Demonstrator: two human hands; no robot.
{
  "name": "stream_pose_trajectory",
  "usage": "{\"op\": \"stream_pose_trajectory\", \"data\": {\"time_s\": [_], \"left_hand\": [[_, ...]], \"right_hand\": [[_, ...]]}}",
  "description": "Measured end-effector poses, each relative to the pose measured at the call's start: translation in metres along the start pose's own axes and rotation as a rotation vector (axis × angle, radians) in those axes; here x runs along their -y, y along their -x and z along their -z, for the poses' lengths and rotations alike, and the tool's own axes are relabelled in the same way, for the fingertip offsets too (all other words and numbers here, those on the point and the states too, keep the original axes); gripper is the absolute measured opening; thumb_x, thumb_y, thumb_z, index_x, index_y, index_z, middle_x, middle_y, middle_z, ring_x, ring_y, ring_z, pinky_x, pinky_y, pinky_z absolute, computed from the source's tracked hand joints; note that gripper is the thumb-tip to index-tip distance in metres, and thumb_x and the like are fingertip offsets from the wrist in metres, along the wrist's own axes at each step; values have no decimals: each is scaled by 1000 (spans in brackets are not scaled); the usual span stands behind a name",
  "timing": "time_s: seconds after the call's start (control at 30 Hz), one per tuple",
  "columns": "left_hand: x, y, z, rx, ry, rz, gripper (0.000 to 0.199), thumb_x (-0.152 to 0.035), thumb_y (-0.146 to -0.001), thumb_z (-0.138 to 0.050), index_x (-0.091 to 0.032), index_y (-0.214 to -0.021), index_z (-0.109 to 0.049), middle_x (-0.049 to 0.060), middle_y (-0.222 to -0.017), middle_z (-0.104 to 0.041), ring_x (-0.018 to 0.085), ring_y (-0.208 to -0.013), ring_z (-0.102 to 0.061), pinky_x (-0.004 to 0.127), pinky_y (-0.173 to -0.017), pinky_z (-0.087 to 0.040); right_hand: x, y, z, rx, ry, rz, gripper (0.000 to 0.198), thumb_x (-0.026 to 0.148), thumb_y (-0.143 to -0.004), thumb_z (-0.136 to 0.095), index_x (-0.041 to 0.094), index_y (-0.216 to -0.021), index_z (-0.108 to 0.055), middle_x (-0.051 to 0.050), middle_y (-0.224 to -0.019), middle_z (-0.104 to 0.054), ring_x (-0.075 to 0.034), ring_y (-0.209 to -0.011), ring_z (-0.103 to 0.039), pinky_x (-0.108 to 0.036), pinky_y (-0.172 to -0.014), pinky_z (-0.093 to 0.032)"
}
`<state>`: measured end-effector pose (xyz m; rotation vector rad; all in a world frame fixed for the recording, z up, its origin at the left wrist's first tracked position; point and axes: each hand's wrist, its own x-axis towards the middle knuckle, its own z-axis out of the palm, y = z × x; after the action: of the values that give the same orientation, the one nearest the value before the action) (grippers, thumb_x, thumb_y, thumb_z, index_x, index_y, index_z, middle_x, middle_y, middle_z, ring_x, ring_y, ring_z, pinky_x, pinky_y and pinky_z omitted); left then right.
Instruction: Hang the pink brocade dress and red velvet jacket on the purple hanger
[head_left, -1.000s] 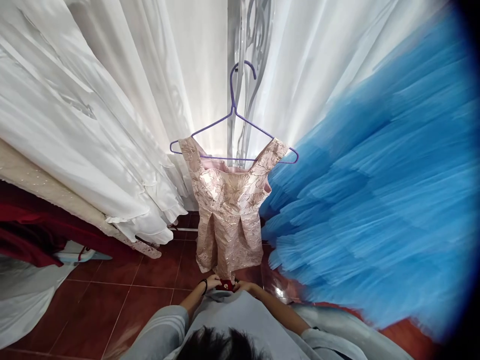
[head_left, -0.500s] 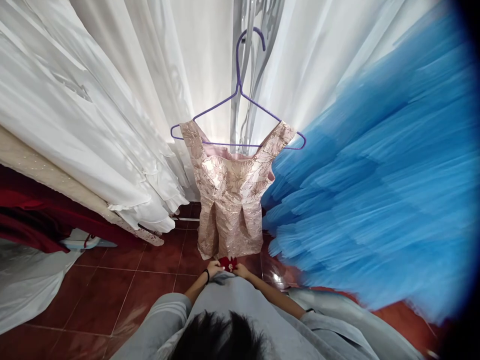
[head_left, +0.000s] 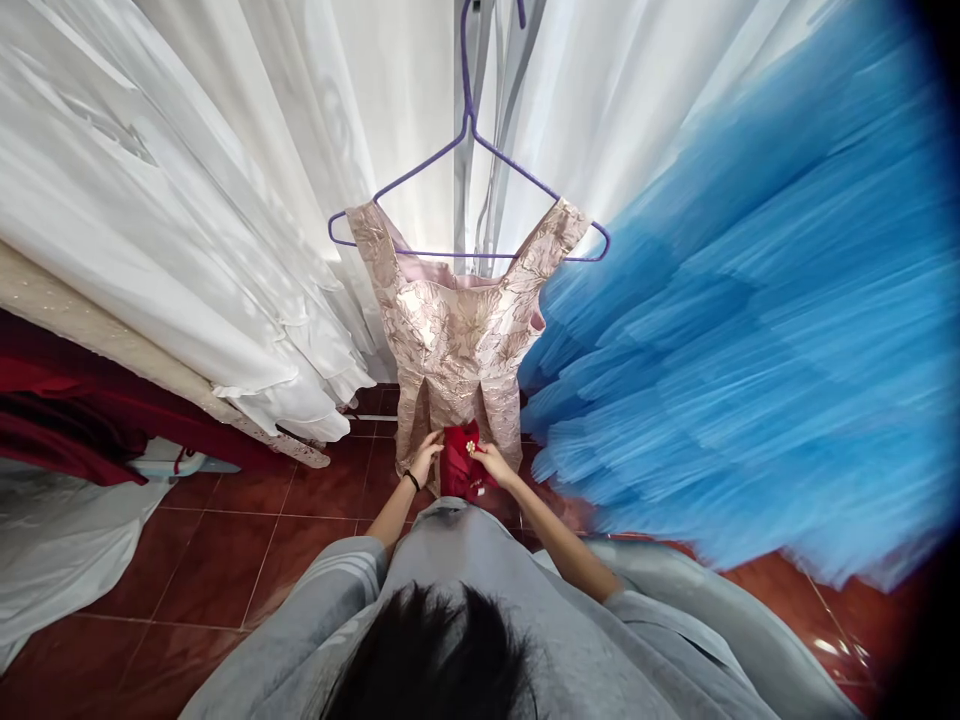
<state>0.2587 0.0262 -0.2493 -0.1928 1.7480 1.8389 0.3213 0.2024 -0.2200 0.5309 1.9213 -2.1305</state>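
A dark red cloth piece [head_left: 459, 470] hangs between my two hands in front of the dress's skirt, with a flower-shaped ornament [head_left: 471, 447] near its top. My left hand [head_left: 426, 457], a black band at its wrist, is closed on the left edge of the cloth. On the right edge, beside the ornament, my right hand [head_left: 495, 465] pinches it. Behind hangs a pale pink and gold patterned dress [head_left: 465, 340] with wide straps. Those straps rest over the ends of a purple hanger [head_left: 517, 170]. The red cloth hides part of the skirt.
Long white garments [head_left: 225, 250] hang at the left, with a beige sparkly one [head_left: 112, 335] and dark red fabric [head_left: 75, 380] beyond. A blue ruffled tulle dress [head_left: 735, 350] fills the right side. The floor has red-brown tiles [head_left: 217, 560].
Both hands have risen with the red cloth, so more of it shows, now in front of the skirt. The hanger and dress appear higher in view.
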Motion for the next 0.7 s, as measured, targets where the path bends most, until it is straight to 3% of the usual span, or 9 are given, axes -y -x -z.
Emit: {"op": "stream_pose_trajectory", "data": {"time_s": [0.07, 0.27, 0.4, 0.47, 0.5, 0.6, 0.7], "left_hand": [[-15, 1, 1, 35, 15, -24, 45, -33, -72, -70, -19, -114, -67, 10, -122, -70, 20, -111, -64, 31, -95, -48], [-50, 12, -7, 167, -19, -124, 40, -39, -58, -86, -12, -86, -75, 9, -91, -74, 21, -87, -65, 30, -81, -51], [-61, 18, -13, 116, -42, -199, 34, -43, -62, -85, -13, -68, -70, 1, -69, -66, 16, -72, -59, 26, -69, -47], [-59, 20, -13, 57, -39, -224, 35, -46, -66, -82, -14, -66, -68, 0, -66, -63, 15, -71, -59, 24, -67, -46], [-57, 22, -13, 26, -36, -231, 35, -46, -68, -81, -14, -68, -68, 0, -68, -63, 16, -72, -60, 24, -67, -46], [-51, 26, -10, -53, -15, -230, 37, -45, -75, -74, -13, -93, -73, 6, -89, -71, 17, -80, -64, 26, -72, -50], [-46, 28, -8, -60, 9, -270, 58, -36, -80, -67, -19, -134, -60, 12, -128, -65, 18, -93, -67, 30, -82, -53]], "right_hand": [[20, 0, 4, -29, -67, 34, 32, 47, -59, -64, 18, -64, -55, 0, -58, -59, -15, -60, -51, -27, -61, -38], [69, 11, 18, -105, -49, 116, 36, 53, -60, -60, 19, -60, -50, 0, -56, -54, -11, -55, -43, -25, -56, -33], [96, 24, 29, -181, 98, 177, 29, 41, -69, -62, 19, -55, -49, -1, -55, -53, -14, -58, -47, -27, -60, -38], [109, 30, 35, -284, 228, 226, 17, 30, -72, -61, 18, -60, -57, -4, -61, -60, -19, -67, -55, -29, -68, -43], [116, 34, 38, -352, 330, 261, 10, 24, -74, -59, 18, -68, -64, -6, -69, -66, -22, -73, -60, -30, -73, -45], [135, 44, 44, -517, 655, 393, 36, 13, -77, -48, 18, -103, -74, -13, -98, -76, -27, -93, -69, -36, -87, -49], [151, 57, 43, -574, 686, 556, 46, 12, -79, -42, 17, -112, -73, -12, -111, -76, -26, -100, -72, -37, -92, -52]]}}
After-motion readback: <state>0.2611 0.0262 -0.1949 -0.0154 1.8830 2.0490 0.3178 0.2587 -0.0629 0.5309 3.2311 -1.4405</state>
